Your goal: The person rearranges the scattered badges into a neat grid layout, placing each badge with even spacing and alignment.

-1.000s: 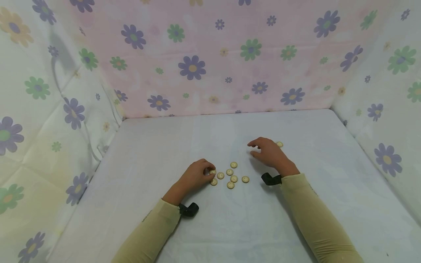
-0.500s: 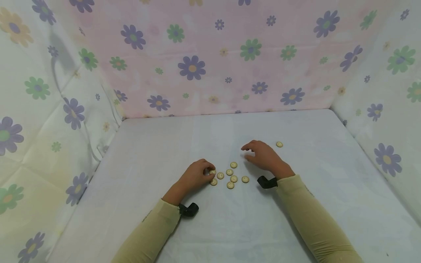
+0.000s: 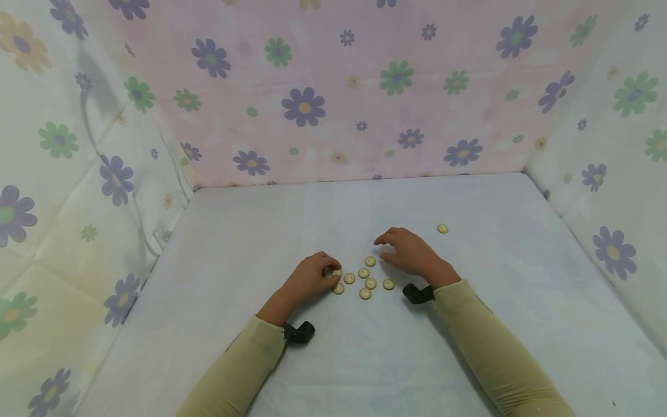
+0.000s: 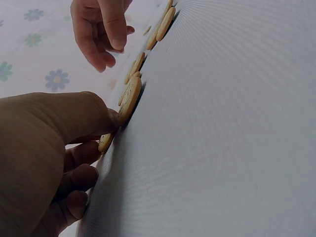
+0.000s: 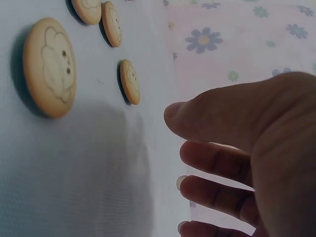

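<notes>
Discs (image 3: 370,283) number nine: eight loosely grouped, one apart.

Arms (image 3: 237,368) reach in from near left and near right. Left hand (image 3: 308,278): nearer, thumb (image 4: 81,113) and fingers (image 4: 81,177) curled in a pinch. Right hand (image 3: 411,252): farther, raised, thumb and fingers parted.
</notes>
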A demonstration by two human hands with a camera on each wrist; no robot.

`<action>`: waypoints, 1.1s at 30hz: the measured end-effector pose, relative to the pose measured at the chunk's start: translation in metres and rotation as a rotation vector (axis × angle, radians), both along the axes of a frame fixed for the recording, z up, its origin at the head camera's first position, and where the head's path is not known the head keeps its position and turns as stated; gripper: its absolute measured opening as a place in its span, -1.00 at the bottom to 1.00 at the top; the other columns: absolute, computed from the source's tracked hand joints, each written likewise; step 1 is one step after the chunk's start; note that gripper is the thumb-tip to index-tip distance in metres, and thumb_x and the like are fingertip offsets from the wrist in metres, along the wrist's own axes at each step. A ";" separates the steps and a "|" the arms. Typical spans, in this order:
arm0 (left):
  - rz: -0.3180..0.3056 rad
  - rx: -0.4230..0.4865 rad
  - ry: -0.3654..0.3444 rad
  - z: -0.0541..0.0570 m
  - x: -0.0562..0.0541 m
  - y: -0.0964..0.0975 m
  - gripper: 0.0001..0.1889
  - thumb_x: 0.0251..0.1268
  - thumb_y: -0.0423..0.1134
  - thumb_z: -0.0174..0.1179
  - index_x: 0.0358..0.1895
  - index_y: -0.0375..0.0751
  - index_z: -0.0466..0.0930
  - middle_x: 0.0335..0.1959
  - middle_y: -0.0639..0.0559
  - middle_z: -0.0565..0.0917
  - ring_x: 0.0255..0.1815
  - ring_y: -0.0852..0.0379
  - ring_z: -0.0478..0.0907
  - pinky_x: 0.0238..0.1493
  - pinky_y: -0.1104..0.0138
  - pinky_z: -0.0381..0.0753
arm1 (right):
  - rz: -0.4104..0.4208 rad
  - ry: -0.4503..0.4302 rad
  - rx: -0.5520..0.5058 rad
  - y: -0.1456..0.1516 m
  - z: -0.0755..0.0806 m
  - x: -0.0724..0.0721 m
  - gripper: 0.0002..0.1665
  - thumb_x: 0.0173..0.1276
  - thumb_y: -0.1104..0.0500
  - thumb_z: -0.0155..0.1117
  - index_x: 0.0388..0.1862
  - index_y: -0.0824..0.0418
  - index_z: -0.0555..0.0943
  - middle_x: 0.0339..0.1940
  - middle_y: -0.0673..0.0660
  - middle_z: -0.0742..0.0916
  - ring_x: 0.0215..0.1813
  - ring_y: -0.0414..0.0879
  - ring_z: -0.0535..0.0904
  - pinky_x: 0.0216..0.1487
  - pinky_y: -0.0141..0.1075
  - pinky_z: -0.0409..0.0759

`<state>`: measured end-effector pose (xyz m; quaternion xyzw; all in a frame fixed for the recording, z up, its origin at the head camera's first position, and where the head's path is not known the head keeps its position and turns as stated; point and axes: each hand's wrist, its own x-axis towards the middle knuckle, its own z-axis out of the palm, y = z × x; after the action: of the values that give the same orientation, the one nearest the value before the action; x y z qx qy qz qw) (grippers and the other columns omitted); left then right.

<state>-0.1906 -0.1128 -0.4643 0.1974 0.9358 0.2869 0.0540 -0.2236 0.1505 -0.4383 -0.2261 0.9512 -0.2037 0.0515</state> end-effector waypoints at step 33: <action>0.007 -0.013 -0.012 0.004 0.001 0.001 -0.80 0.22 -0.16 0.30 -0.12 -0.09 0.70 -0.21 0.11 0.61 -0.31 0.22 0.45 -0.20 0.32 0.46 | 0.073 -0.046 0.057 -0.020 -0.009 0.006 -0.65 0.35 0.12 0.23 0.10 0.13 0.65 0.06 0.08 0.67 0.11 -0.02 0.56 0.14 -0.11 0.51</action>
<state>-0.1897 -0.1116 -0.4604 0.1922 0.9381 0.2820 0.0600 -0.2180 0.1302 -0.4471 -0.2544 0.9463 -0.1794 0.0873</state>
